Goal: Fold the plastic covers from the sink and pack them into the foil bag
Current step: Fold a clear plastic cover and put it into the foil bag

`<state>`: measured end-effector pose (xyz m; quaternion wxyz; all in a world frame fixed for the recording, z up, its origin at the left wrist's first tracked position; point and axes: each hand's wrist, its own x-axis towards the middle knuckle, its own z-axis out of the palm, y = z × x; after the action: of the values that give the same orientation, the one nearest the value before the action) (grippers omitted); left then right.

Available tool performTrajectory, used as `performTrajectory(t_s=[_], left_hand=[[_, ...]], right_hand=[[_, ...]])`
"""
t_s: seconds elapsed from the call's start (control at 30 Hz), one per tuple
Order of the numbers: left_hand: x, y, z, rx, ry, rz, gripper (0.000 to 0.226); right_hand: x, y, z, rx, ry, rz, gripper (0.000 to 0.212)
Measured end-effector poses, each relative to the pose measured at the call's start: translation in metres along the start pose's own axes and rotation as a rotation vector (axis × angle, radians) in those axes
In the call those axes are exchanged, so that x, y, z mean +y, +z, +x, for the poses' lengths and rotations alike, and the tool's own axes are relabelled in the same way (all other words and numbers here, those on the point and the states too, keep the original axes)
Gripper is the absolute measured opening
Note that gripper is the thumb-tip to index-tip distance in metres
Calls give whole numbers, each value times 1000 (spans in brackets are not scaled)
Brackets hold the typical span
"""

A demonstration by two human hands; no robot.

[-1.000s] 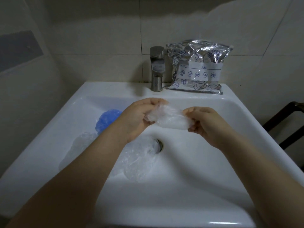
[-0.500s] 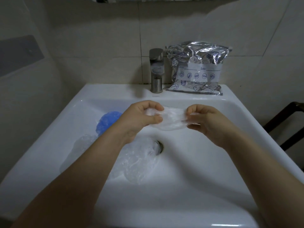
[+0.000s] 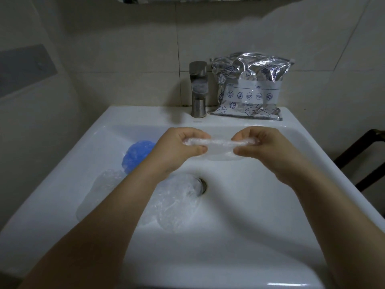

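Observation:
A clear plastic cover (image 3: pixel 220 146) is stretched flat between my two hands above the white sink (image 3: pixel 270 205). My left hand (image 3: pixel 179 149) pinches its left end and my right hand (image 3: pixel 264 149) pinches its right end. Another clear cover (image 3: pixel 177 203) lies crumpled over the drain, partly under my left forearm. A further clear cover (image 3: pixel 102 188) lies at the basin's left. A blue cover (image 3: pixel 135 155) sits bunched at the back left of the basin. The silver foil bag (image 3: pixel 250 86) leans against the wall on the sink's back ledge, right of the tap.
A brushed metal tap (image 3: pixel 199 90) stands at the middle of the back ledge. Tiled wall runs behind the sink. A dark wooden frame (image 3: pixel 362 155) stands to the right of the sink.
My hands have moved apart, pulling the bunched clear cover out into a long flat strip. The other covers and the foil bag have not moved.

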<state>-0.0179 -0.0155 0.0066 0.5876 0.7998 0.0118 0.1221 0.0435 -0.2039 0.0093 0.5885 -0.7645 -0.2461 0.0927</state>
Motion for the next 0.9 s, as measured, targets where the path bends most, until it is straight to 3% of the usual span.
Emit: performTrajectory(t_s=[0.17, 0.27, 0.33, 0.43, 0.53, 0.63, 0.7, 0.8, 0.9], left_hand=[[-4, -4, 3, 22, 117, 357, 17], [-5, -10, 5, -54, 231, 472, 12], [-3, -14, 4, -96, 247, 406, 9], [1, -16, 1, -117, 105, 111, 19], [4, -15, 1, -88, -40, -94, 18], [6, -14, 0, -165, -114, -284, 25], [5, -12, 0, -199, -166, -250, 31], [4, -6, 1, -137, -248, -106, 23], [-1, 1, -1, -42, -223, 40, 24]], right_hand=[[-1, -2, -2, 66, -31, -177, 7], [0, -5, 1, 75, 55, -77, 13], [1, -9, 2, 17, 191, 171, 10], [2, -14, 2, -62, 333, 481, 11], [-1, -15, 2, -68, 323, 549, 13], [-5, -15, 1, -49, 311, 593, 16], [-6, -13, 0, -35, 319, 533, 20], [-8, -3, 7, 48, 366, 144, 36], [-5, 4, 9, 49, 406, -12, 25]])
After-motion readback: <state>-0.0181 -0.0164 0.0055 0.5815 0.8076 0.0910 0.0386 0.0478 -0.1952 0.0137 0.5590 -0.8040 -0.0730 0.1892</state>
